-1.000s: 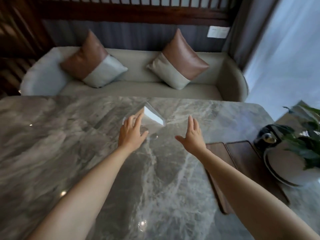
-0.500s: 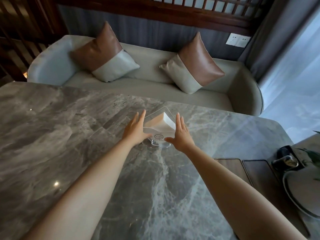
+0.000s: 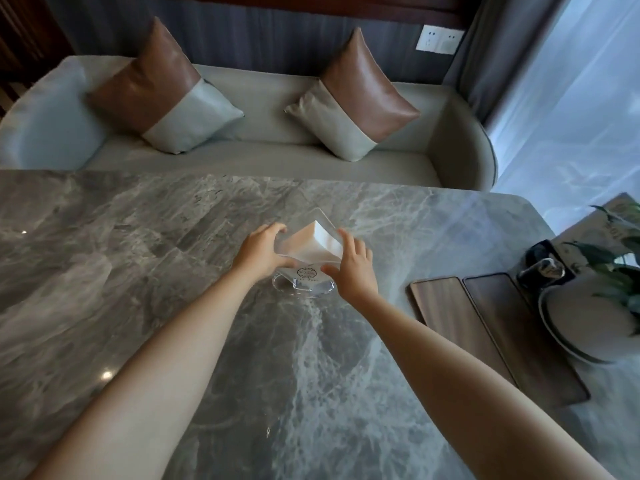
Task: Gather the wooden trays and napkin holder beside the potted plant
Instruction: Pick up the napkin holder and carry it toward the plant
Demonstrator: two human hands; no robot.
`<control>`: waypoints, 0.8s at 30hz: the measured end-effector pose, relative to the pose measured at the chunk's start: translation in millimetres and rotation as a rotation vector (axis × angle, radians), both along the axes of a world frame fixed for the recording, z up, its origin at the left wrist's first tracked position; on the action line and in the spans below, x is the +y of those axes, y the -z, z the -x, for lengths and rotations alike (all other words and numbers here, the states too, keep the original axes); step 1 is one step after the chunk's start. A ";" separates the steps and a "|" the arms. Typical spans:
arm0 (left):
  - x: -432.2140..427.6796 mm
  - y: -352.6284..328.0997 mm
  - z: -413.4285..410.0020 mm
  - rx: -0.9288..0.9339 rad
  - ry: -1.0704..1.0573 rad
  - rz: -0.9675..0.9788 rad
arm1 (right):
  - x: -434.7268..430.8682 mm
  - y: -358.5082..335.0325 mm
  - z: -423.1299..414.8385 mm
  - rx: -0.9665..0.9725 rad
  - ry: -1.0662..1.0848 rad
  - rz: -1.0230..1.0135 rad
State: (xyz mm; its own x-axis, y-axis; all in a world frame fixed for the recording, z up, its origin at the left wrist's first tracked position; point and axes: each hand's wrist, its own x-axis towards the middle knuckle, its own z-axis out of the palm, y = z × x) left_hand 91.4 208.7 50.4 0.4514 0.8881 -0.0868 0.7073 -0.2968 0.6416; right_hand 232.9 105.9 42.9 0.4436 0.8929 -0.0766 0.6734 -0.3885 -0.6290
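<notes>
**Fingers of both hands clasp the napkin holder at mid-desk**

Fingers (image 3: 277, 230) of the left hand (image 3: 258, 252) curl over the left edge of the clear napkin holder (image 3: 304, 282), with the thumb low against its near face. On the other side, the right hand (image 3: 353, 268) presses its fingers along the right edge and its thumb near the printed emblem, so the holder is held between the two hands. White napkins (image 3: 322, 244) stand inside it, corner upward. Its round transparent base rests on the grey marble desk (image 3: 138, 271), about midway across.

Off to the right, well apart from the holder, two wooden trays (image 3: 485, 327) lie side by side on the desk, their long edges touching or nearly so. Just beyond them sits the potted plant (image 3: 595, 313) in a pale round pot, with a dark object close behind it. Past the far desk edge runs a pale sofa (image 3: 277, 157) carrying two brown-and-grey cushions (image 3: 353, 95).
</notes>
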 end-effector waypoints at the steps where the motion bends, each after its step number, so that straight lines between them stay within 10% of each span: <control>1: -6.8 -0.2 -1.3 0.008 0.019 0.002 | -9.0 1.2 -0.5 0.007 0.015 -0.010; 24: -222.4 -13.9 -33.8 0.141 0.406 0.058 | -270.4 -7.8 -22.2 0.182 0.273 -0.009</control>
